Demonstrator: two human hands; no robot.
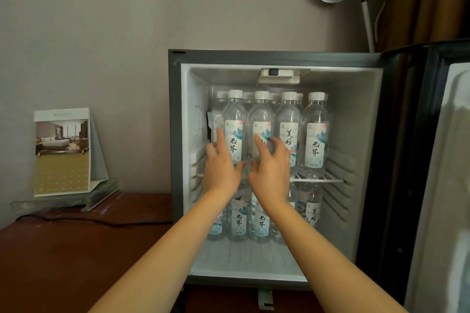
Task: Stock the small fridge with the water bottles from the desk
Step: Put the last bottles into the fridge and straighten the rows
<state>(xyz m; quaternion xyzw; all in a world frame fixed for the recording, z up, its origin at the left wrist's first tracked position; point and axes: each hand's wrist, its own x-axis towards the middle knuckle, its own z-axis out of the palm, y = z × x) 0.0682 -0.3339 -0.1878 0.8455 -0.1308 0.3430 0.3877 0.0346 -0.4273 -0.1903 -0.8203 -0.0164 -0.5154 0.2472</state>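
Two spread hands, left hand [220,170] and right hand [270,170], press front-row bottles [260,132] on the shelf [330,178]; a hard shove could topple neighbours.

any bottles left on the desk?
No: the desk shows only a card stand and a cable.

You see clear bottles [315,134] with white caps and pale labels with black characters, a grey fridge [175,122] with white inside, and a reddish-brown desk [63,262].
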